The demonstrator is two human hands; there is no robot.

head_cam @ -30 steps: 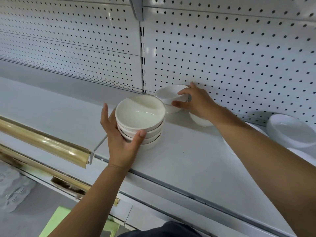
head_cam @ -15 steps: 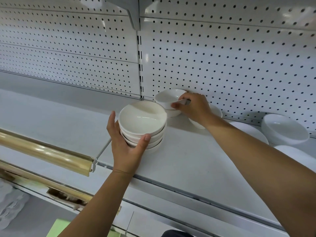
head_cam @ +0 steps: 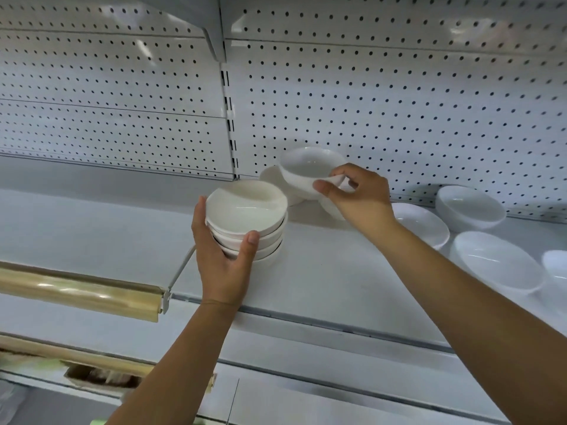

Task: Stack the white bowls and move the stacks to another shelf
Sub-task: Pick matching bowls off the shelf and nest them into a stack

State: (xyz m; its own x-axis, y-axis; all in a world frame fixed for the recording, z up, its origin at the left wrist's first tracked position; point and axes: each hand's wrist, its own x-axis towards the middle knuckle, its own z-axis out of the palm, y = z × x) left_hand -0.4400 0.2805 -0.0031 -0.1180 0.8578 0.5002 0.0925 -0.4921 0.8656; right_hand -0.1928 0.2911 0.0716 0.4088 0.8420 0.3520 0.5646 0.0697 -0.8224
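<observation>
So your left hand point(head_cam: 224, 265) is wrapped round the near side of the stack of glossy white round bowls point(head_cam: 247, 219). The thumb is up by the top rim and the fingers are curled round the left flank. That stack sits on the pale grey shelf point(head_cam: 337, 286), roughly midway between its front edge and back edge, next to the seam where two shelf sections meet. The bowls are plain and shallow-ish, nested snug so only bands of rim show. Honestly can't tell how many are in there.

Your right hand point(head_cam: 359, 194) is pinching the rim of a single white bowl point(head_cam: 310, 171), thumb on the outside wall, fingers hooked over the lip. That one's up off the shelf and tipped toward you, near the back edge, just behind the stack and not touching it.

A second loose white bowl point(head_cam: 273, 179) sits behind it, by the white perforated back panel point(head_cam: 399, 102). A third loose white bowl point(head_cam: 329, 207) peeks out under your right hand. Toward the right end of the shelf is a cluster of wider white bowls point(head_cam: 471, 207), none nested. A shiny gold-coloured rail point(head_cam: 79, 292) runs along the left section's front edge.
</observation>
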